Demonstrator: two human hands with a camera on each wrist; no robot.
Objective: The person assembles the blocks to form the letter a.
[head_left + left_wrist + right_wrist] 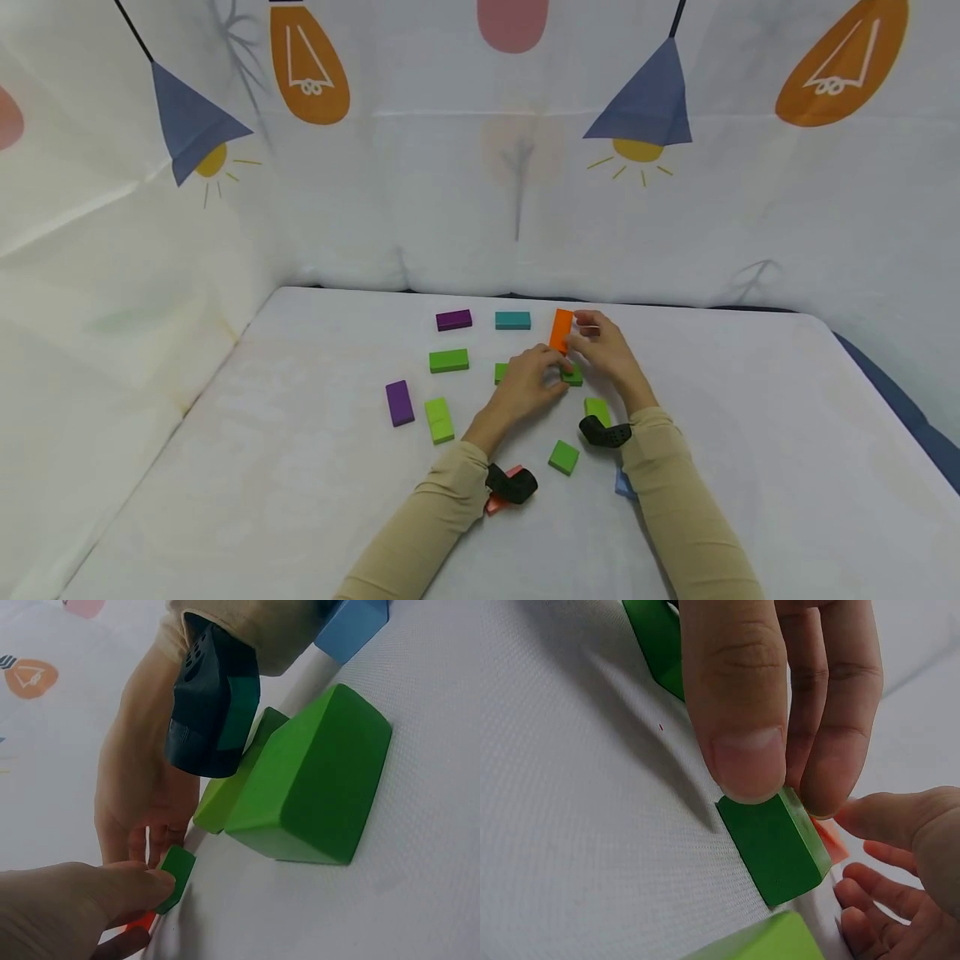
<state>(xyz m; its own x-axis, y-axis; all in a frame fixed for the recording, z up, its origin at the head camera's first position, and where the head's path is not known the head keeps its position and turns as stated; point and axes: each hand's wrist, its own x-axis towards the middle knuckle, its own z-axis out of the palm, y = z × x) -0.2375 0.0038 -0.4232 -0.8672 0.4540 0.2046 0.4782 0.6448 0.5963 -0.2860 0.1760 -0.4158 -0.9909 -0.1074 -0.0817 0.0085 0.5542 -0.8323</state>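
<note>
My left hand (pixel 528 383) pinches a green block (pixel 772 847) between thumb and fingers, low over the white table. Just beyond it lies an orange block (pixel 561 330). My right hand (pixel 606 352) is beside that block's right side, thumb tip at its edge and the other fingers loosely bent, with a gap showing between them and the block. Another green block (pixel 500 373) is partly hidden behind my left hand. Under my right wrist sits a lime block (pixel 597 410), and a short green block (pixel 315 787) stands nearer me.
Purple blocks (pixel 400 403), a teal block (pixel 513 321), a wide green block (pixel 448 361) and a lime-yellow block (pixel 439 420) lie to the left and back. A coral block (pixel 504 493) and a blue block (pixel 624 484) are partly covered by my forearms. A printed curtain (pixel 450 208) hangs behind.
</note>
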